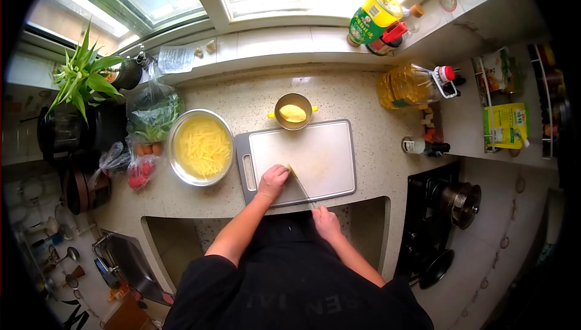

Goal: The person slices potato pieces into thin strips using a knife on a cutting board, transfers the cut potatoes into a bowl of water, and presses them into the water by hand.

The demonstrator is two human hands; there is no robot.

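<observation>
My right hand (327, 223) is wrapped round the handle of a kitchen knife (302, 189). Its blade slants up and left across the white cutting board (327, 154) with the grey edge. Curled on the board left of the blade, my left hand (275, 181) presses on a yellow potato piece (290, 168), mostly hidden by the fingers. Behind the board's top edge, a small pot (282, 100) with yellow handles holds a peeled potato (293, 113). Left of the board stands a metal bowl (173, 163) of pale yellow potato strips (204, 147).
Bags of greens (154, 115), eggs (148, 149) and red vegetables (140, 172) lie at the left. An oil jug (407, 86) and a lying bottle (423, 146) are at the right, near the stove (417, 209) with its pots. A plant (85, 79) stands back left.
</observation>
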